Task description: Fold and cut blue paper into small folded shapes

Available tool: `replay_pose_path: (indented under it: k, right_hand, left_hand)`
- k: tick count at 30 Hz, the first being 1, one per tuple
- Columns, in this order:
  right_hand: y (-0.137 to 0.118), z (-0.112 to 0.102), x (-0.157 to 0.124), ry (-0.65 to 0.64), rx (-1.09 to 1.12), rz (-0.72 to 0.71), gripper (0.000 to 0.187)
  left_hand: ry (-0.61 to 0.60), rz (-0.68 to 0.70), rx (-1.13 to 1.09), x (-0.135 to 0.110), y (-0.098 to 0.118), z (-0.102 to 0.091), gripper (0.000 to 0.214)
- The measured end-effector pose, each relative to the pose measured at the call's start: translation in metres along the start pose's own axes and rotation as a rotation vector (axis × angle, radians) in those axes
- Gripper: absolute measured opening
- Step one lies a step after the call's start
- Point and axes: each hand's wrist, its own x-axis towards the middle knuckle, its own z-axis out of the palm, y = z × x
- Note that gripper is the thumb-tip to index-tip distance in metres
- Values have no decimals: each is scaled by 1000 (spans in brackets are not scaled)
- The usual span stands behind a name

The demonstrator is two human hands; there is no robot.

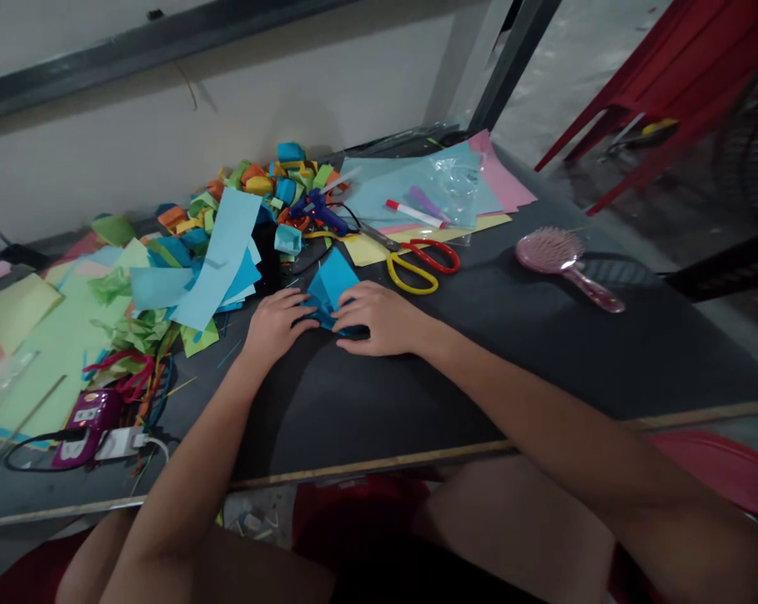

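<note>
A partly folded sheet of blue paper (331, 279) lies on the dark tabletop between my two hands, its upper corner pointing away from me. My left hand (282, 325) grips its left edge with curled fingers. From the other side, my right hand (379, 319) pinches the right and near part of the sheet. The fingers cover the paper's lower folds. Just beyond the right hand lie scissors (424, 262) with one red and one yellow handle loop. Loose light-blue paper strips (221, 256) are stacked to the left.
Behind are a heap of small folded paper pieces (253, 180), a blue glue gun (321, 210) and a red-capped marker (415, 213). A pink hairbrush (561, 256) lies at right. A purple power socket (87, 426) with cables sits at left, near the table's front edge (379, 464).
</note>
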Motion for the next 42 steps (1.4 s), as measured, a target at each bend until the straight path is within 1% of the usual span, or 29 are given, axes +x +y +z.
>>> replay_pose_path:
  k: [1,3,5,6,9,12,14,16,18,21,23,25,29,31,34,38,40,42]
  right_hand:
    - [5,-2,-2,-11,13,-13,26]
    - [18,-8,-6,-14,7,9,39]
    - [28,-15,-10,-59,-29,41,51]
    - [31,-18,-11,-91,-47,49,52]
    - [30,-23,-12,-152,-116,50,49]
    - [28,-22,-11,-186,-156,19,47]
    - [31,-19,-11,-162,-167,-9,43]
    - [36,-17,-10,-98,-163,-50,33]
    - [39,-15,-10,-38,-144,-97,24]
    - [36,-12,-9,20,-113,-128,21]
    - [31,-9,-8,28,-74,-120,20]
    - [28,-5,-6,-3,15,-108,17]
    - [30,5,-4,-88,206,-61,14]
    - [33,7,-4,-82,280,-30,15]
    - [35,9,-5,-25,348,39,15]
    - [30,10,-5,91,258,234,14]
    - [25,13,-4,114,174,269,14]
    - [19,16,-2,125,85,268,15]
  left_hand:
    - [-19,12,-4,0,-4,-2,25]
    - [-53,36,-33,-1,-8,-5,29]
    - [-55,28,-66,-2,-9,-6,32]
    - [-41,10,-70,-2,-8,-5,33]
    - [5,-48,-33,-3,-1,0,32]
    - [32,-64,16,-2,6,6,28]
    - [49,-52,33,-2,11,9,24]
    - [56,-24,51,-3,15,10,25]
    - [54,-5,85,-4,19,10,30]
    - [74,-45,143,-5,27,8,38]
    - [92,-91,134,-5,32,8,38]
    - [62,-96,80,-3,33,9,37]
    - [-51,-57,0,-2,27,10,32]
    - [-60,-48,-13,-2,23,9,32]
    - [-55,-23,-26,-3,19,6,32]
    - [-51,-3,-29,-3,20,3,33]
    - [-42,-17,-35,-4,21,4,32]
    - [-34,-38,-51,-4,22,4,31]
